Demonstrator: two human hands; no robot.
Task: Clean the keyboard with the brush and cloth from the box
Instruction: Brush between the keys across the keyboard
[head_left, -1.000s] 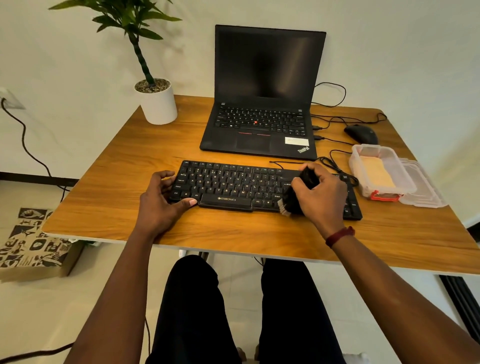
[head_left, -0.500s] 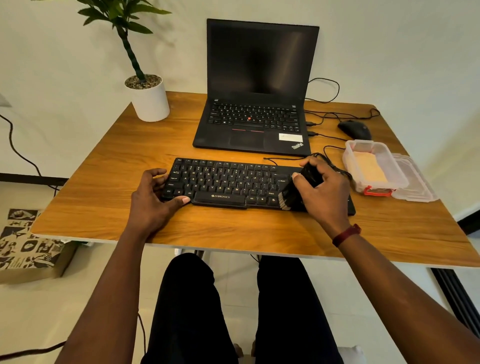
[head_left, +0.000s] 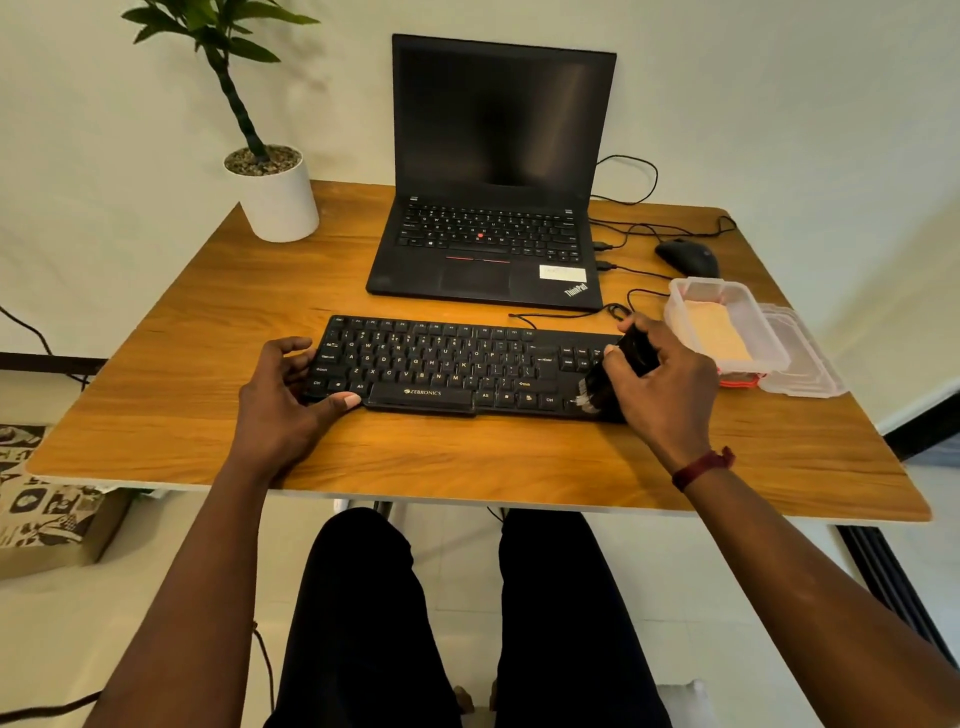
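A black keyboard (head_left: 447, 366) lies across the middle of the wooden desk (head_left: 182, 364). My left hand (head_left: 288, 400) grips its left end, thumb on the front edge and fingers curled over the side. My right hand (head_left: 662, 382) is closed around a black brush (head_left: 615, 366), whose pale bristles touch the keys at the keyboard's right end. To the right stands a clear plastic box (head_left: 727, 327) with red latches, holding a folded tan cloth (head_left: 719, 332).
An open black laptop (head_left: 493, 182) stands behind the keyboard. A black mouse (head_left: 688, 257) and cables lie at the back right. The box lid (head_left: 802, 358) rests beside the box. A white plant pot (head_left: 275, 195) sits at the back left.
My right hand has drawn the brush to the right along the keyboard's right end. My left hand stays on the left end. The view has shifted slightly.
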